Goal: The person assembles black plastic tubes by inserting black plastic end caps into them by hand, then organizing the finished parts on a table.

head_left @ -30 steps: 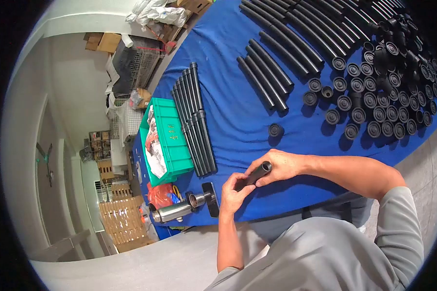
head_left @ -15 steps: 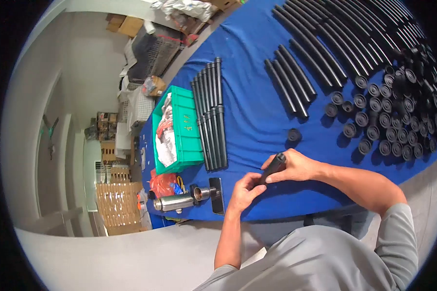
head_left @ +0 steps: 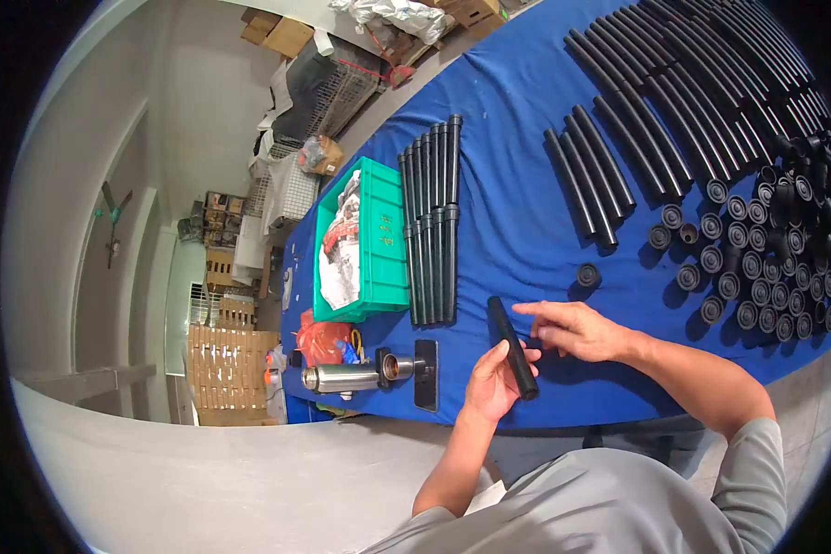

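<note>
My left hand (head_left: 494, 383) is wrapped round a short black tube (head_left: 511, 346) near the front edge of the blue-covered table. The tube slants across the palm, its far end pointing up and left. My right hand (head_left: 577, 331) is just right of the tube, with its index finger stretched toward the far end and the other fingers loosely curled. It holds nothing that I can see. Beyond that hand a single black round cap (head_left: 588, 274) sits on the cloth. Many similar caps (head_left: 752, 266) are grouped at the right.
Long black tubes (head_left: 656, 102) lie in rows at the back right. Joined tubes (head_left: 434, 222) lie beside a green crate (head_left: 383, 245) with wrapped items. A phone (head_left: 426, 375), a steel flask (head_left: 342, 379) and a red bag (head_left: 321, 340) are at the left front.
My right hand has let go of the tube and moved to its right side, index finger extended. My left hand now holds the tube, which is tilted the other way. The view has shifted.
</note>
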Tool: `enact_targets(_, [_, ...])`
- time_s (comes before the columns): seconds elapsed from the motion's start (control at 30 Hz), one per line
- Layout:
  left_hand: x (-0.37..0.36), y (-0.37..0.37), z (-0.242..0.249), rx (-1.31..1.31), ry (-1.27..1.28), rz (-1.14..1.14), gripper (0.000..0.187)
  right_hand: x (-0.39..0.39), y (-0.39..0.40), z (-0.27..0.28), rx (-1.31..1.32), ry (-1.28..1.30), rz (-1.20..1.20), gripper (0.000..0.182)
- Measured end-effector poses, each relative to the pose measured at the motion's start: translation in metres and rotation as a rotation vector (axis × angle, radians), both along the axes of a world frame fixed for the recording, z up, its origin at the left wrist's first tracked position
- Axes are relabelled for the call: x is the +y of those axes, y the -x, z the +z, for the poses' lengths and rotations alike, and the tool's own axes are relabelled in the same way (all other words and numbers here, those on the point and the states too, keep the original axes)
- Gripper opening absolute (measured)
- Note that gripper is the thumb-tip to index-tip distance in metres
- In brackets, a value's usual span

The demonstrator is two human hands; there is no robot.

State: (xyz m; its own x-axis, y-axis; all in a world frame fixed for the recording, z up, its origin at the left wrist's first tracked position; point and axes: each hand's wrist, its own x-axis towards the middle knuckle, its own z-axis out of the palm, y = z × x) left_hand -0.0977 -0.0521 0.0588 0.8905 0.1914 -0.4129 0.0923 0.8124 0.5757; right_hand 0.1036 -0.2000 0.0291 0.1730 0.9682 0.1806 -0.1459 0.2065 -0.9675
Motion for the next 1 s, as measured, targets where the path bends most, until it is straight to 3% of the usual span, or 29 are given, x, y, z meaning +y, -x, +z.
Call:
enact_targets(0.1, [-0.017, -0.009, 0.015, 0.149, -0.097, 0.155, 0.031, -0.001, 0.005, -0.005, -0.323, -0.179, 0.051, 0.061])
enact_targets(0.2, [-0.018, -0.009, 0.006, -0.015, -0.012, 0.172, 0.031, -0.004, 0.013, 0.001, -0.288, -0.187, 0.016, 0.066])
enact_targets(0.27, [-0.012, 0.002, -0.01, 0.074, 0.105, 0.249, 0.032, -0.003, 0.009, 0.001, -0.36, -0.144, 0.004, 0.068])
enact_targets(0.4, [-0.037, -0.01, 0.012, 0.205, 0.054, 0.327, 0.032, -0.001, 0.01, -0.005, -0.331, -0.193, -0.001, 0.063])
enact_targets(0.8, [-0.035, -0.008, -0.027, -0.12, 0.386, 0.219, 0.032, -0.001, 0.007, -0.005, -0.289, -0.145, -0.155, 0.063])
enact_targets(0.9, [-0.039, -0.01, -0.028, 0.035, 0.214, 0.341, 0.033, -0.002, 0.005, 0.001, -0.158, -0.143, -0.145, 0.06])
enact_targets(1.0, [-0.04, -0.009, -0.023, -0.056, 0.318, 0.244, 0.035, -0.003, 0.002, 0.007, -0.1, -0.115, -0.11, 0.057])
